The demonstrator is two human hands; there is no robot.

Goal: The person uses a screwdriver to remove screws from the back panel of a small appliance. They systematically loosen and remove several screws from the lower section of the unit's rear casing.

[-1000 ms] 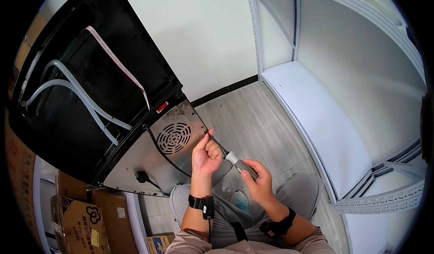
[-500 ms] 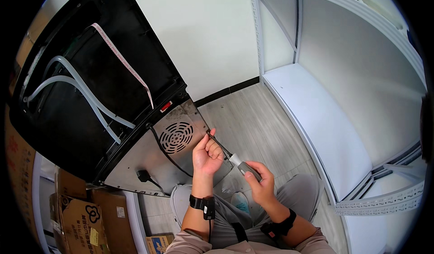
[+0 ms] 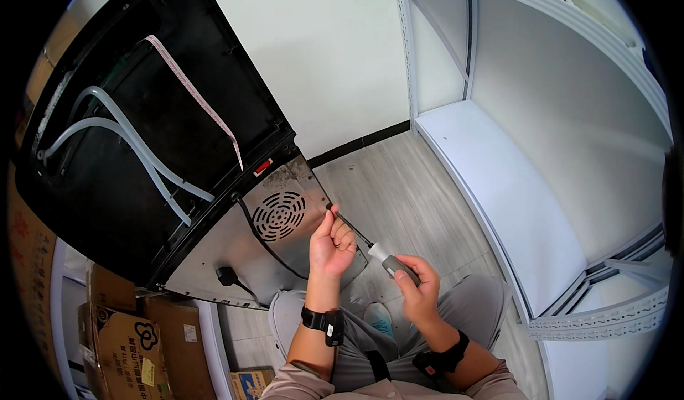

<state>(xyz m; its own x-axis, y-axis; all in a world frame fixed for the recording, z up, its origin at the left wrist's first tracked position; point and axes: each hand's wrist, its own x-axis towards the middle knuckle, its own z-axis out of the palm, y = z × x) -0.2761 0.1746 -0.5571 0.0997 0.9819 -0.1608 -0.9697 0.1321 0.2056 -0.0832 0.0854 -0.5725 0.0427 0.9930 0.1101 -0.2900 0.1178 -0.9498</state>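
Observation:
My right hand (image 3: 417, 291) grips the grey-and-white handle of a screwdriver (image 3: 381, 252). Its dark shaft runs up and to the left toward the lower right edge of a tilted appliance's metal back panel (image 3: 214, 247). My left hand (image 3: 331, 242) pinches the shaft near its tip, right beside the panel edge. A round fan grille (image 3: 279, 215) sits just left of my left hand. The tip's contact with the panel is hidden by my fingers.
The black appliance body (image 3: 128, 143) carries two pale hoses (image 3: 121, 140) and a strip of tape (image 3: 199, 104). A black power cord and plug (image 3: 228, 277) hang below the panel. White metal shelving (image 3: 499, 179) stands right. Cardboard boxes (image 3: 128, 336) lie at lower left.
Both hands and the screwdriver stay at the same spot on the panel edge; the view has shifted slightly. No visible change in grip.

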